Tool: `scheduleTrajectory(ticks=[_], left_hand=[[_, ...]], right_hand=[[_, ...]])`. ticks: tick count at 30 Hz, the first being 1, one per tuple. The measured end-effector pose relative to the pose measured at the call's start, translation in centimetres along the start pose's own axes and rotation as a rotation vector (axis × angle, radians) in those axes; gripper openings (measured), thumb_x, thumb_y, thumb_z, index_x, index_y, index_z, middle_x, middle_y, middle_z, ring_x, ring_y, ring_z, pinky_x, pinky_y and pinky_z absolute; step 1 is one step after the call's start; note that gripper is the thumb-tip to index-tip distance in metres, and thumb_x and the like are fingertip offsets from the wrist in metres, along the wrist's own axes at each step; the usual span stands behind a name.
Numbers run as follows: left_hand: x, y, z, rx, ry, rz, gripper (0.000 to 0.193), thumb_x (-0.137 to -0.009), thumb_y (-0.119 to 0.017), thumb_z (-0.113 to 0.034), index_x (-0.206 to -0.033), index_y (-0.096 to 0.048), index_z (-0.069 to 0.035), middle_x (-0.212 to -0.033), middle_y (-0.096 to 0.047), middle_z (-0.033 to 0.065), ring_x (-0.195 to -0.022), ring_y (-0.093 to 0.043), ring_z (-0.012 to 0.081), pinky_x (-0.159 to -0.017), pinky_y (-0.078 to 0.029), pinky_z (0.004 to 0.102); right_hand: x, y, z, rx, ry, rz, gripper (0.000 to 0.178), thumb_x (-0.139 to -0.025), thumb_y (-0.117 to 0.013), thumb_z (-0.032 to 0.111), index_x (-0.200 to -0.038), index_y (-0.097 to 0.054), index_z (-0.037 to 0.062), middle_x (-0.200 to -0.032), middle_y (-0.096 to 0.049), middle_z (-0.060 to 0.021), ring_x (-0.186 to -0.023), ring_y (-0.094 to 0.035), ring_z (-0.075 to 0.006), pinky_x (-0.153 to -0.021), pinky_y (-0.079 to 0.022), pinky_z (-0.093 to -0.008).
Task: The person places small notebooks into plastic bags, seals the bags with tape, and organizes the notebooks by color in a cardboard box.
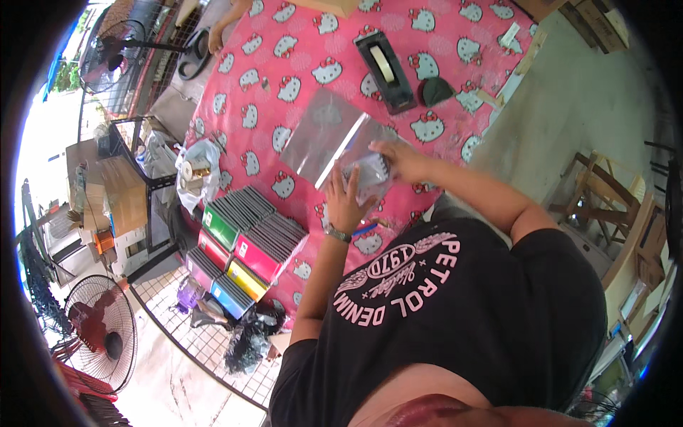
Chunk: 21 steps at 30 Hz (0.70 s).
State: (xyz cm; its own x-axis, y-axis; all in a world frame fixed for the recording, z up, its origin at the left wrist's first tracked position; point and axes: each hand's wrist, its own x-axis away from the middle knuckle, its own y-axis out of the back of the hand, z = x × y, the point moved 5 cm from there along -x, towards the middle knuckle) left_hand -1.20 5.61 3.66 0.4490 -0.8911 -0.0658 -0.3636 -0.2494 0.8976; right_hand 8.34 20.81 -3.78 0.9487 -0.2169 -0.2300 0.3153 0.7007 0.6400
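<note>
A clear plastic bag (313, 146) lies on the pink patterned table cover (320, 71), directly in front of me. A whitish item (371, 172) with a dark edge shows through its near part; its kind is unclear. My left hand (345, 205) rests on the near left of the bag, fingers stretched and apart. At the bag's right side, my right hand (404, 162) has its fingers bent around the edge, gripping the plastic. A blue pen-like stick (365, 229) lies close to my left wrist.
Stacked spiral notebooks (263, 235) with coloured covers stand left of my left forearm. Beyond the bag sit a black tape dispenser (391, 89) and a dark rounded object (435, 91). A white plastic bag (199, 174) holds rolls. Another person's hand (215, 39) touches the far left edge.
</note>
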Motion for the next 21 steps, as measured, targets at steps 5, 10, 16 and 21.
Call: scheduleTrajectory(ticks=[5,10,16,21], left_hand=[[-1.2,0.3,1.7,0.432,0.309,-0.188,0.066,-0.078,-0.066,-0.001,-0.137,-0.036,-0.003,-0.149,-0.021,0.0179,-0.123,-0.046,0.0329,-0.091,-0.047,0.0345],[-5.6,6.5,-1.8,0.794,0.169,-0.541,0.058,-0.081,-0.061,0.001,-0.134,-0.039,-0.002,-0.15,-0.02,0.0145,-0.124,-0.045,0.0287,-0.093,-0.045,0.0364],[-0.2,5.1,0.2,0.271,0.178,-0.301,0.031,-0.081,-0.061,-0.003,-0.112,-0.059,-0.004,-0.137,-0.041,0.0185,-0.117,-0.049,0.0344,-0.092,-0.044,0.0404],[7.0,2.8,1.7,0.38,0.458,-0.231,0.021,-0.083,-0.061,-0.006,-0.104,-0.064,-0.005,-0.128,-0.05,0.0169,-0.109,-0.055,0.0303,-0.087,-0.047,0.0368]], right_hand=[[-5.5,3.1,2.4,-0.293,-0.168,0.17,0.076,-0.065,-0.08,0.032,-0.128,-0.044,0.0096,-0.122,-0.052,-0.0204,-0.112,-0.052,-0.0362,-0.094,-0.042,-0.0422],[-15.8,21.6,5.7,-0.103,-0.028,-0.318,0.072,-0.069,-0.079,0.027,-0.13,-0.045,0.0084,-0.108,-0.057,-0.0133,-0.097,-0.058,-0.0281,-0.087,-0.046,-0.0379],[-24.6,42.3,2.0,-0.008,-0.068,-1.335,0.065,-0.082,-0.063,0.046,-0.123,-0.049,-0.0021,-0.114,-0.058,-0.0246,-0.108,-0.056,-0.0396,-0.089,-0.044,-0.0466],[-26.4,47.1,-1.8,0.09,-0.663,-1.32,0.058,-0.084,-0.061,0.041,-0.124,-0.049,0.0013,-0.118,-0.056,-0.0253,-0.112,-0.053,-0.0396,-0.093,-0.042,-0.0474]])
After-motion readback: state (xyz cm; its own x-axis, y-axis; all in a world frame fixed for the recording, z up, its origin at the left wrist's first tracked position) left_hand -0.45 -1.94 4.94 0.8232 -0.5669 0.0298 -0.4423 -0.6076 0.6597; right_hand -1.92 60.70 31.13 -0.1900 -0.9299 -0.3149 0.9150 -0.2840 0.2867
